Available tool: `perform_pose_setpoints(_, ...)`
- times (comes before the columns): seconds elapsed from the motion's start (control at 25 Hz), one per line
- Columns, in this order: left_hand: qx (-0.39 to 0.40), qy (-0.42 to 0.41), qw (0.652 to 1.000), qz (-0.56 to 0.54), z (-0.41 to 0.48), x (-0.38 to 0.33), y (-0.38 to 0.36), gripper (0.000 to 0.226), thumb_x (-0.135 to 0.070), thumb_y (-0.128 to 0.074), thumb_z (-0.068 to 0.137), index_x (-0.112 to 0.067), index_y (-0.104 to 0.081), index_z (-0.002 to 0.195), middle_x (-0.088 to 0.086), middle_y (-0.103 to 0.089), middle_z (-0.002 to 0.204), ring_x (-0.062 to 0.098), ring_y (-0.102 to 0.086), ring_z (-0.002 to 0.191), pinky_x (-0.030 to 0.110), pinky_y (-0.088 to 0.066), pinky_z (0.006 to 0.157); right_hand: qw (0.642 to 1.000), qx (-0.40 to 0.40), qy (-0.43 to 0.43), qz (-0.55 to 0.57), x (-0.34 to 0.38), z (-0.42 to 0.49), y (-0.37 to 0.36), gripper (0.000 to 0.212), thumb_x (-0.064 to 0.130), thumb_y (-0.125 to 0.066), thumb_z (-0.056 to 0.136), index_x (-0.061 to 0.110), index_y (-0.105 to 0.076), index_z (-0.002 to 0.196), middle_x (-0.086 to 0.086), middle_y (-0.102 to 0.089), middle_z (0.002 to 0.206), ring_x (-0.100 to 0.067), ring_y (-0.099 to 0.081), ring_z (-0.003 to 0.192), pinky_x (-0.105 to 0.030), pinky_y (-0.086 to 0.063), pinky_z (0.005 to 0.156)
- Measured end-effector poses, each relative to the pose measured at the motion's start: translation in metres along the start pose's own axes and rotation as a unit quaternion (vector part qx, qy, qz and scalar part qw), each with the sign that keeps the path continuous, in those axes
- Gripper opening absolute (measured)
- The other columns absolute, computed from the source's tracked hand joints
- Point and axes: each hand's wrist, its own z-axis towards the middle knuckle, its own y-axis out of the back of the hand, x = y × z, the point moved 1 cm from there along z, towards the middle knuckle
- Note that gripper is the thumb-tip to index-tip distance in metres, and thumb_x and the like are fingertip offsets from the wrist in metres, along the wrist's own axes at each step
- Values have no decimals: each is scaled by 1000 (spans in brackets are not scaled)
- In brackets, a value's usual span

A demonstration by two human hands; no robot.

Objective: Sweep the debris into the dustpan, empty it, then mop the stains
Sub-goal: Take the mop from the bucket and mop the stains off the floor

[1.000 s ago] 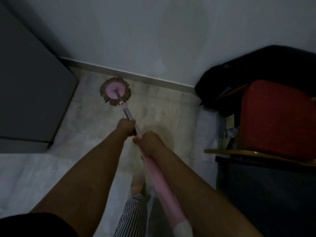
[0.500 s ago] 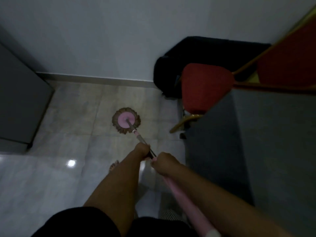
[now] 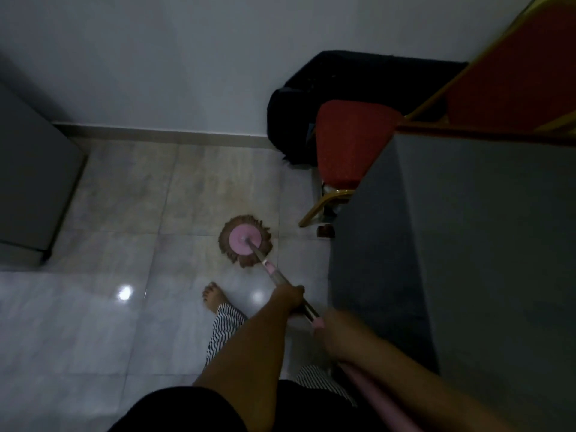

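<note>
A round mop head point(image 3: 245, 244) with a pink disc and brown fringe rests flat on the tiled floor point(image 3: 131, 194). Its pink and metal mop handle point(image 3: 274, 272) slants back toward me. My left hand point(image 3: 288, 297) grips the metal part of the handle, closer to the mop head. My right hand point(image 3: 338, 333), blurred, grips the pink part just behind it. The tiles past the mop head look dull and smeared. No dustpan or debris is in view.
A grey cabinet point(image 3: 467, 260) stands close on the right, with a red chair point(image 3: 349, 145) and a black bag point(image 3: 343, 76) behind it by the wall. Another grey cabinet point(image 3: 31, 188) is at the left. My bare foot point(image 3: 213, 296) is just behind the mop head.
The mop head has been pulled back from the wall's skirting toward my feet and to the right. Both hands kept their grip on the handle, and the view shifted back.
</note>
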Motion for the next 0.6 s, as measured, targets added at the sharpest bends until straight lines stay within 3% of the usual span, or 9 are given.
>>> perform_pose_setpoints(0.08, -38, -32, 998, 25, 22, -19, 39, 41, -29, -51, 96, 0, -52, 125, 13, -66, 99, 23, -68, 84, 35, -60, 68, 1000, -9, -2, 5, 39, 28, 8, 33, 34, -43, 99, 13, -62, 116, -3, -57, 91, -15, -54, 75, -21, -42, 65)
perform_pose_setpoints(0.16, -60, -46, 995, 70, 50, -41, 80, 44, -31, -50, 95, 1, -54, 126, 18, -66, 114, 28, -69, 94, 36, -59, 81, 999, -41, 6, 18, 77, 59, 12, 29, 34, -45, 98, 15, -64, 109, 4, -53, 74, -11, -52, 64, -19, -37, 53)
perform_pose_setpoints(0.28, -75, -69, 990, 103, 100, -83, 139, 48, -33, -50, 95, 3, -52, 128, 19, -63, 120, 26, -66, 84, 28, -56, 70, 995, -91, 13, 26, 137, 109, 25, 28, 36, -44, 98, 17, -66, 101, 7, -49, 65, -8, -48, 56, -20, -30, 44)
perform_pose_setpoints(0.44, -78, -94, 987, 109, 139, -142, 215, 52, -33, -48, 96, 5, -49, 131, 23, -59, 125, 34, -65, 102, 35, -57, 82, 990, -115, 60, 47, 214, 158, 70, 33, 34, -48, 97, 9, -69, 104, 6, -45, 63, -9, -48, 59, -19, -30, 45)
perform_pose_setpoints(0.6, -68, -87, 992, 58, 132, -169, 265, 48, -29, -46, 97, 5, -46, 132, 23, -58, 125, 35, -65, 103, 36, -57, 79, 990, -110, 74, 52, 269, 165, 95, 36, 37, -51, 96, 6, -65, 106, 3, -48, 67, -10, -50, 61, -19, -31, 47)
